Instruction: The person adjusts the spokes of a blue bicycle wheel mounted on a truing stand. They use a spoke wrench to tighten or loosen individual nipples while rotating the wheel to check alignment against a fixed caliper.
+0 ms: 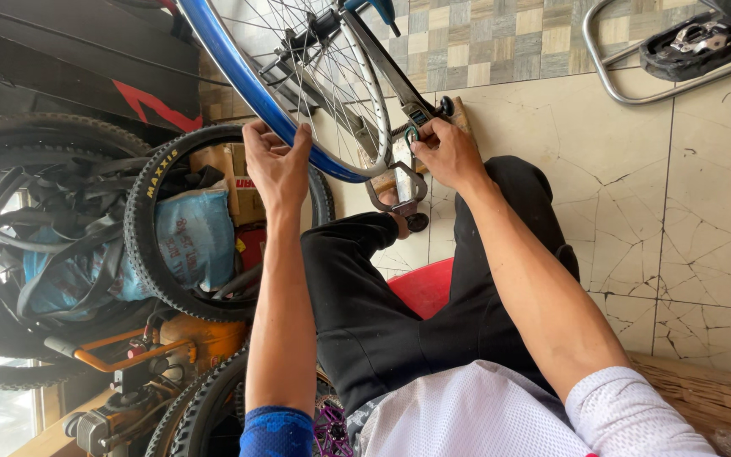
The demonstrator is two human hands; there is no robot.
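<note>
Left hand (277, 165) closed on the blue metal spoked wheel rim (239, 76). Right hand (448, 154) pinches a small knob on the grey metal truing stand (391, 76). Rim looks light and stiff; hold the rim edge, not the spokes.

Blue plastic bag (196, 237), printed, sat inside the black tyre (150, 254) at left; brown cardboard box (234, 173) with red print behind it.

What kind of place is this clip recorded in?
Most likely a bicycle repair shop. The left hand grips a blue wheel rim set in a metal stand that the right hand adjusts, with knobby tyres and inner tubes piled alongside.
</note>
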